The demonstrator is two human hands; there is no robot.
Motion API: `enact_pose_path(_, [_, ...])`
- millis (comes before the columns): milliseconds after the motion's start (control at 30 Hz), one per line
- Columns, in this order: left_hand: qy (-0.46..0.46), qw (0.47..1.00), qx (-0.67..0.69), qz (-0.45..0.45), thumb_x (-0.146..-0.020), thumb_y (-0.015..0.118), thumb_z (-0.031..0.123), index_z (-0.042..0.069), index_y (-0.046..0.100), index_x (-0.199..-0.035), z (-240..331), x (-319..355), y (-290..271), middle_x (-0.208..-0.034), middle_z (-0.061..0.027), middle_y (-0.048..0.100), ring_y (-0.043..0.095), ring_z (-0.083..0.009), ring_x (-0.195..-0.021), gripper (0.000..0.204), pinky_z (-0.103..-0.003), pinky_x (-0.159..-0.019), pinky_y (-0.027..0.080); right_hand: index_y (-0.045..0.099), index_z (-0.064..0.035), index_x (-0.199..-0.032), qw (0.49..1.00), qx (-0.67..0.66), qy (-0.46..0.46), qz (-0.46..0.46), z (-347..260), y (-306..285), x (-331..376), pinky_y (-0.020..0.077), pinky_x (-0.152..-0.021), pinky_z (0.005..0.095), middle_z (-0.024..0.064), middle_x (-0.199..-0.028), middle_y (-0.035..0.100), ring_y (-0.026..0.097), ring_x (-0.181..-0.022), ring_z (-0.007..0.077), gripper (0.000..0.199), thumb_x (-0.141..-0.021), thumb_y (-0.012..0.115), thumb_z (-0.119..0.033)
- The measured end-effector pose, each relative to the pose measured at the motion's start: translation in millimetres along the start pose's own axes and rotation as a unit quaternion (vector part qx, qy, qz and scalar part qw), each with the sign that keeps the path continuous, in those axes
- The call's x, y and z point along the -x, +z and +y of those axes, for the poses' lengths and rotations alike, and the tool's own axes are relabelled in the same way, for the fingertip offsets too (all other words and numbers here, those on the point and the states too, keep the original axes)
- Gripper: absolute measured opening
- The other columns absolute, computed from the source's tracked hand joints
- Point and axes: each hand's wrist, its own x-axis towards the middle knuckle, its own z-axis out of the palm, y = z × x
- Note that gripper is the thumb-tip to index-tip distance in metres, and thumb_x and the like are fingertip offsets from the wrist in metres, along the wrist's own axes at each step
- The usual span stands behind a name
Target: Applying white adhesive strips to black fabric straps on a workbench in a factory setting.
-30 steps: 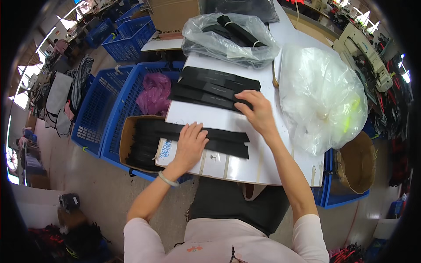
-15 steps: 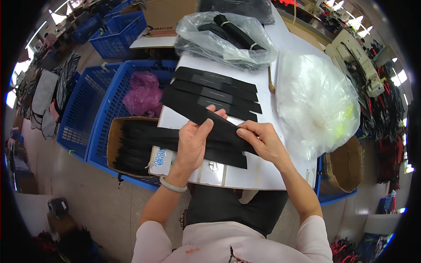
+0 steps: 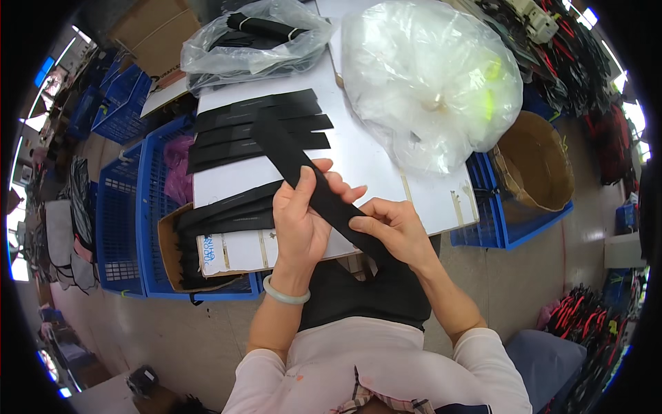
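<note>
The strip (image 3: pixel 329 203), its lower end seemingly lost against dark trousers (image 3: pixel 372 303), covers part of the left hand (image 3: pixel 301 217). The top edge crops the large bag (image 3: pixel 427 83). Print on the flat strips (image 3: pixel 258 130) is too small to read.

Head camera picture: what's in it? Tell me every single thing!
Table: one, white, middle
Held strip: one, black, centre
Flat strips: several, black, table's left side
Clear bag: one, see-through, table's far left, black bundle inside
Stuffed bag: one, cloudy white, table's right
Baskets: several, blue, left and right
Pink bag: one, pink, left basket
Cardboard boxes: at least two, brown, left side
Brown container: one, brown, right side
Bracelet: one, pale, lower centre
Background piles: many, mixed, edges, too small to count
Left hand: one, bare, centre, holding strip
Right hand: one, bare, centre, pinching strip
</note>
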Motion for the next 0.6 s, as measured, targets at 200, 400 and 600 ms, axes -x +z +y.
enact_pose_path(200, [0.045, 0.991, -0.075, 0.096, -0.104, 0.045, 0.028, 0.001, 0.052, -0.097, -25.2, -8.5, 16.3, -0.063, -0.0003, 0.038, 0.039, -0.013, -0.056, 0.029, -0.031, -0.057, 0.045, 0.064, 0.0032, -0.094, 0.988, 0.026, -0.101, 0.117, 26.6, 3.6, 5.3, 0.0458, -0.057, 0.0261, 0.0084, -0.075, 0.067, 0.057, -0.063, 0.0106, 0.019, -0.084, 0.072, -0.011])
enact_pose_path(400, [0.053, 0.994, 0.007, 0.092, -0.103, 0.046, 0.03, 0.0, 0.05, -0.114, -24.1, -8.9, 31.7, -0.088, -0.0088, 0.056, 0.057, -0.0216, -0.079, 0.032, -0.046, -0.09, 0.049, 0.064, 0.0031, -0.1, 0.898, 0.257, -0.288, 0.209, 6.5, -0.6, 13.9, 0.0532, -0.064, 0.0353, 0.0168, -0.085, 0.068, 0.067, -0.072, 0.0313, 0.032, -0.076, 0.078, -0.013])
enact_pose_path(600, [-0.022, 0.997, -0.07, -0.032, -0.096, 0.059, 0.034, 0.002, 0.054, -0.096, -43.3, -1.1, -11.9, -0.09, -0.0159, 0.065, 0.066, -0.0301, -0.084, 0.032, -0.052, -0.094, 0.05, 0.069, 0.0032, -0.096, 0.924, 0.192, -0.262, 0.204, 26.6, 3.0, 22.2, 0.0522, -0.062, 0.0304, 0.0149, -0.084, 0.07, 0.068, -0.07, 0.0249, 0.029, -0.073, 0.081, -0.01])
